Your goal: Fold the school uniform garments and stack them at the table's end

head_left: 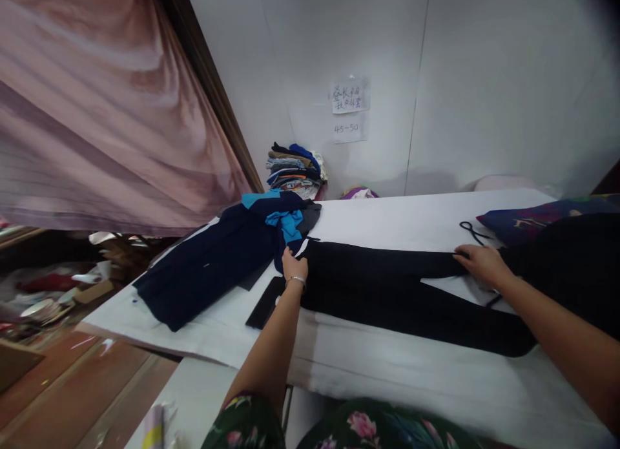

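A pair of black trousers (368, 281) lies spread sideways on the white-covered table (387, 216), waist to the left and legs to the right. With closed fingers, my left hand (294, 268) grips the waist edge; a bracelet circles that wrist. At the end of the far leg, my right hand (484, 266) pinches the cuff, its fingertips partly hidden. The near leg lies apart from it, angled toward me. Just left of the waist is a navy garment (208, 261) with bright blue parts (285, 224), loosely laid out.
Folded clothes (295, 168) are stacked by the back wall. Dark clothing (576, 261) is heaped at the right, with a black cord loop (472, 229) beside it. A small black flat item (265, 302) lies near my left forearm. A pink curtain (111, 113) hangs on the left.
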### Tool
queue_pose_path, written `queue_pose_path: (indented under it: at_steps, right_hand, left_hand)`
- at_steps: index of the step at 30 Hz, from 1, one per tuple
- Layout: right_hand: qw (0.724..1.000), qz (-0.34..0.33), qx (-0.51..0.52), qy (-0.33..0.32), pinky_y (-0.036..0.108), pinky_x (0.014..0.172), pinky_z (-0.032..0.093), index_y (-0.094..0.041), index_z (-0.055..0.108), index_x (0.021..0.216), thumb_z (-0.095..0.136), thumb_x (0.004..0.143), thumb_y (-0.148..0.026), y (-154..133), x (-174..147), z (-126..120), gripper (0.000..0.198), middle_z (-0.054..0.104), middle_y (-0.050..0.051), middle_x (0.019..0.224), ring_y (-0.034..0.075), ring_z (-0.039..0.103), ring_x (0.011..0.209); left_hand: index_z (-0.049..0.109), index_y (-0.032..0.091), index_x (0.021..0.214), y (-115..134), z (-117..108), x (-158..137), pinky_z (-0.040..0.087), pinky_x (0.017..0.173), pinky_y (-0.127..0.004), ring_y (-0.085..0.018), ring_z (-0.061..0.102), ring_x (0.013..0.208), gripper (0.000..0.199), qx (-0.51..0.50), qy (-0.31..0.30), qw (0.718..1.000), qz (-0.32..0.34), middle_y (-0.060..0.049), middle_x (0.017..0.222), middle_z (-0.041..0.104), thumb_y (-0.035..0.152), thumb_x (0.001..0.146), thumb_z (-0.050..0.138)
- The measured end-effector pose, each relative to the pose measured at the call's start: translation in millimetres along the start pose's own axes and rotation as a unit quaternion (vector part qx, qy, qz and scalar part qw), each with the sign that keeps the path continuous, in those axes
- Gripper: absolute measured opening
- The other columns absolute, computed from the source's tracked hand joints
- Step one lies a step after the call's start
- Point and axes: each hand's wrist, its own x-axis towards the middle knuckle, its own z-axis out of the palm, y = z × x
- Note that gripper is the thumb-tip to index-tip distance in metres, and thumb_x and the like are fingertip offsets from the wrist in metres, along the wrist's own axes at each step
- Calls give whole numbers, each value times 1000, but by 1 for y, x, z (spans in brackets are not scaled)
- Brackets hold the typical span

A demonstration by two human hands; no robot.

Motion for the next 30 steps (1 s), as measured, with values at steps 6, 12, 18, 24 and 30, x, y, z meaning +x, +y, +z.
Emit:
queue_pose_path:
  at_steps: [6, 12, 18, 24, 30]
  right_hand:
    - [991, -76, -28, 102, 58, 101, 24, -21, 66, 101, 40, 83, -39, -22, 1, -2, 37, 64, 13, 115, 33, 52, 113]
    - [998, -57, -37, 17, 55, 103, 24, -21, 59, 118, 38, 89, -40, -46, -7, 4, 40, 57, 12, 129, 30, 43, 125]
    - [996, 43, 2, -82, 49, 106, 24, -19, 50, 131, 34, 93, -41, -41, -18, 1, 47, 50, 12, 137, 28, 39, 130]
    - [996, 40, -7, -81, 46, 112, 15, -18, 40, 139, 33, 93, -47, -39, -22, -6, 55, 32, 11, 149, 27, 20, 140]
    - [989, 76, 12, -129, 47, 111, 18, -16, 39, 140, 34, 92, -48, -37, -22, 1, 57, 35, 13, 148, 28, 25, 138]
  left_hand:
    - [51, 14, 127, 17, 28, -23, 14, 114, -42, -27, 26, 137, 44, 358, -95, 873, 317, -15, 145, 37, 27, 85, 52]
    - [56, 23, 123, -4, 48, -5, 2, 112, -53, -30, 20, 140, 44, 478, -220, 816, 239, -11, 146, 38, 42, 84, 53]
    - [61, 28, 117, -22, 47, 14, 2, 112, -52, -29, 19, 140, 40, 441, -192, 853, 203, -7, 146, 39, 40, 79, 57]
    - [52, 24, 132, -20, 49, 14, 10, 110, -58, -33, 17, 140, 51, 567, -207, 762, 236, -7, 151, 30, 45, 87, 41]
    - [50, 24, 134, -22, 49, 15, 16, 107, -59, -34, 21, 139, 52, 592, -195, 737, 261, -7, 150, 31, 45, 88, 38]
